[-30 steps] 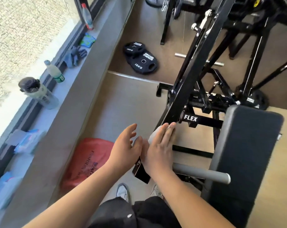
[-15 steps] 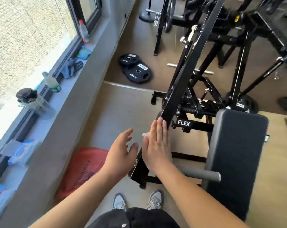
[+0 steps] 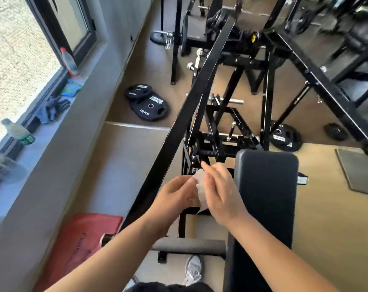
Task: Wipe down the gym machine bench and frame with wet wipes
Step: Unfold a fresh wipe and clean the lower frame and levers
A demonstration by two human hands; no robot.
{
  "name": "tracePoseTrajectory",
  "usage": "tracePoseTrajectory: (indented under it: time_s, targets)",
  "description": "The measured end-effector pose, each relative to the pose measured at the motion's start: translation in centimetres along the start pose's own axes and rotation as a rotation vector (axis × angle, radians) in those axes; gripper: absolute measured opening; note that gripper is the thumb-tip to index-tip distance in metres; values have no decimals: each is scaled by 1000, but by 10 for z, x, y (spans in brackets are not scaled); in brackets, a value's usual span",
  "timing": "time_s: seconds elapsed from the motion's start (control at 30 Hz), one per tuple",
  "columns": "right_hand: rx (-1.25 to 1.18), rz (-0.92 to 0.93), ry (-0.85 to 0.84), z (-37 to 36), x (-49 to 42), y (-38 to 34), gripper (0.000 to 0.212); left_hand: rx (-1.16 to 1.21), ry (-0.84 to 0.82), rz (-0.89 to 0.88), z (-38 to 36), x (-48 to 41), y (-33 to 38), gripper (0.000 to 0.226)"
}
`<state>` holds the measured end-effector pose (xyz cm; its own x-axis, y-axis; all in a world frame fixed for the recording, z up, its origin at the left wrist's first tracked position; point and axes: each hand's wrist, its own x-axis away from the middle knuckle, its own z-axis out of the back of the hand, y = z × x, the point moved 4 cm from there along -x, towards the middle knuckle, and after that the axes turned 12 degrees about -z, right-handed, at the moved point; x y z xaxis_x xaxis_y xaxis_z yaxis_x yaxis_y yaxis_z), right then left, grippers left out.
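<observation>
both hands meet on the wet wipe (image 3: 200, 187), mid-air, right in front of the machine. left hand (image 3: 175, 194) has its fingers curled in, pinching the wipe's left edge. right hand (image 3: 222, 194) shows its back, fingers mostly straight and pointing up, wipe lying along its thumb side. whether that thumb clamps the wipe, cannot tell, it's hidden. the wipe is white and crumpled, touching neither steel nor padding as far as this view shows.

just left of the hands runs the slanted black bar (image 3: 191, 108) of the frame, rising toward the top edge of the view. just right sits the dark bench pad (image 3: 267, 186), its near end running off the bottom. below the wrists, a grey padded roller (image 3: 189, 245) sticks out from the bench's left side, and a grey shoe (image 3: 193, 268) shows on the floor under it.

further out on the floor: a red bag (image 3: 79, 245) against the wall at the left, black weight plates (image 3: 147, 102) stacked beyond it, one marked 15kg. on the window sill (image 3: 52, 131), gloves (image 3: 52, 109) and a red-capped bottle (image 3: 68, 62) toward its far end.
</observation>
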<state>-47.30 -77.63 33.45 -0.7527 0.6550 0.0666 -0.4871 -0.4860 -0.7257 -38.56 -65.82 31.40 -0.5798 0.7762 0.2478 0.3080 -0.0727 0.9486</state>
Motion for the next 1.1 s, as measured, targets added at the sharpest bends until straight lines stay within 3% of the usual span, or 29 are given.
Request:
tracePoseTrajectory:
  time_s: [0.23, 0.3, 0.4, 0.43, 0.53, 0.63, 0.8, 0.93, 1.1]
  targets:
    - [-34, -102, -194, 41, -55, 94, 62, 307, -5, 220, -95, -74, -23, 62]
    - [-103, -164, -294, 42, -69, 111, 76, 241, -7, 215, -106, -95, -34, 42]
    - [-78, -198, -367, 41, -96, 133, 86, 154, 197, 234, -98, -126, -62, 12]
    - [40, -183, -345, 41, -106, 142, 82, 116, 268, 233, -93, -136, -71, 10]
    - [499, -65, -71, 46, -149, 176, 65, -175, 417, 170, -71, -172, -93, 14]
    - [686, -69, 28, 40, -195, 210, 51, -486, 417, 150, -57, -213, -121, 13]
    - [745, -88, 141, 24, -217, 235, 31, -667, 202, 92, -66, -259, -177, 13]
    - [735, -30, 253, 20, -215, 236, 33, -599, 124, 30, -68, -280, -192, 12]
    - [741, 22, 308, 16, -216, 243, 39, -1042, 194, -187, -35, -313, -205, 10]
